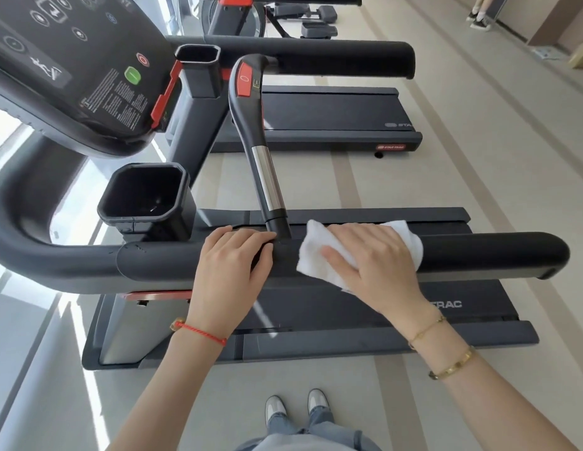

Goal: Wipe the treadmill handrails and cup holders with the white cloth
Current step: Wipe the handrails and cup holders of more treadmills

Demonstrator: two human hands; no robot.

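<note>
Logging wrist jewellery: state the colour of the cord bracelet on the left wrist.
Red, with a small gold bead, on the cord bracelet; the head view shows it clearly.

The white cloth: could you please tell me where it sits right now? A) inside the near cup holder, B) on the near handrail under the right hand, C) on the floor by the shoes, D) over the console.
B: the right hand lies flat on the cloth, pressing it on the near handrail, while the left hand rests on the rail beside it.
</note>
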